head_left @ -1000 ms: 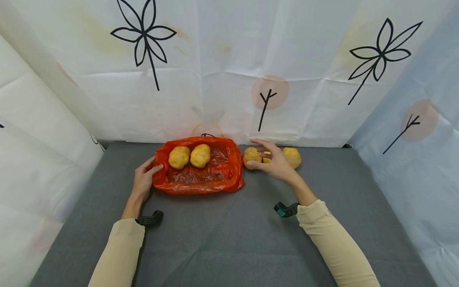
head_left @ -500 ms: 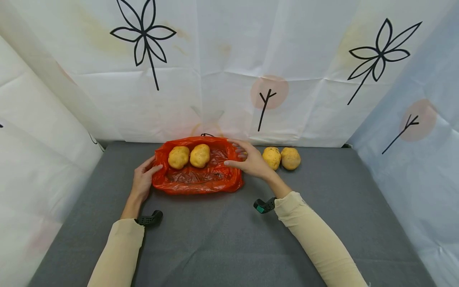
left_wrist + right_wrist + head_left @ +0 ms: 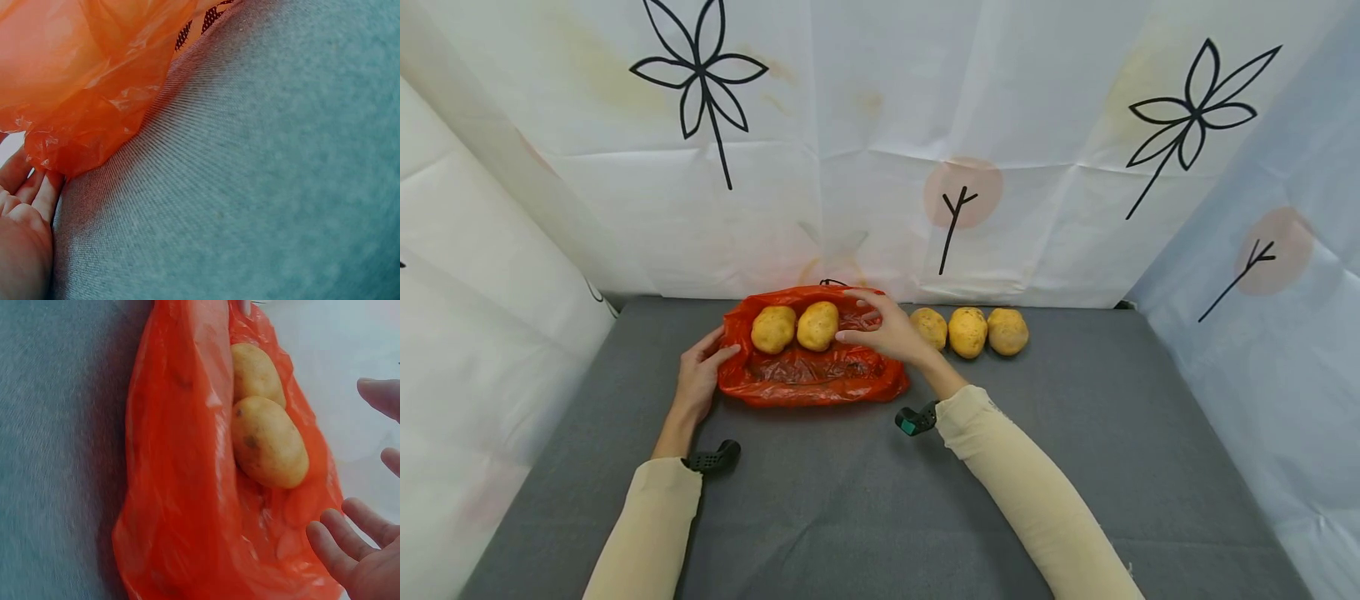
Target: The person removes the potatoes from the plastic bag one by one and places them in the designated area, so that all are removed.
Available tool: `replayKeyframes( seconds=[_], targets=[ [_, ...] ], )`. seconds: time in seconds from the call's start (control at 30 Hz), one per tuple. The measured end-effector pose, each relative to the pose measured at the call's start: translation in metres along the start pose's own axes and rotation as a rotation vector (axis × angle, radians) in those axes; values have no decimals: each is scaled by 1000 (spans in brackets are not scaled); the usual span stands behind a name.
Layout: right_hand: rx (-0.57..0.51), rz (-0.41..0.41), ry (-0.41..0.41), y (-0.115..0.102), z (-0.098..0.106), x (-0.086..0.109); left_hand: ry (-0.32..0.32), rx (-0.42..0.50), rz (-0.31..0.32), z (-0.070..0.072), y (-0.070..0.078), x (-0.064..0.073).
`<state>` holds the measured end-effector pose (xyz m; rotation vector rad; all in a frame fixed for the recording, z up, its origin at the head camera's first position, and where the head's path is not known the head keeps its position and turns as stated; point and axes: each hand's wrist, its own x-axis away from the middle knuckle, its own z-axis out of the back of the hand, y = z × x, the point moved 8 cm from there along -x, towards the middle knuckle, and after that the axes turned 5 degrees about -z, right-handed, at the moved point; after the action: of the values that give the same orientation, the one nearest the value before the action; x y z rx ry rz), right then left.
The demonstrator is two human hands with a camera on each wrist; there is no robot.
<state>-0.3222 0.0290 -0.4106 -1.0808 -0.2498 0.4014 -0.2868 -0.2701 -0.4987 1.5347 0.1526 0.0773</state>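
Observation:
A red plastic bag [image 3: 820, 392] lies with its mouth spread wide, and two potatoes, a left one [image 3: 773, 330] and a right one [image 3: 817, 326], sit inside. My left hand [image 3: 698, 377] holds the bag's left edge, thumb over the rim; in the left wrist view its fingers meet the crinkled bag [image 3: 94, 81]. Over the bag's right part reaches my right hand [image 3: 891, 335], fingers spread, nothing in its grasp. Its thumb tip is right beside the right potato in the head view. The right wrist view has the nearer potato [image 3: 272, 442] left of the fingers.
Right of the bag, three more potatoes stand in a row: one [image 3: 929, 327] partly behind the right hand, a middle one [image 3: 967, 332] and an outer one [image 3: 1008, 331]. Grey cloth [image 3: 820, 517] covers the table. A white printed curtain [image 3: 880, 108] hangs behind and at both sides.
My right hand has moved left from the potatoes on the table to above the bag, uncovering the row. My left hand and the bag have stayed in place.

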Motion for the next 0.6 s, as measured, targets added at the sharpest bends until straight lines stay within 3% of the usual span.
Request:
replayKeyframes(
  seconds=[0.23,0.6],
  targets=[
    [-41,-40,-15,8,-18,-13,2,-4,5,2,-1,0],
    [-18,-102,4,14,-32,-26,-7,-26,5,0,0,0]
  ],
)
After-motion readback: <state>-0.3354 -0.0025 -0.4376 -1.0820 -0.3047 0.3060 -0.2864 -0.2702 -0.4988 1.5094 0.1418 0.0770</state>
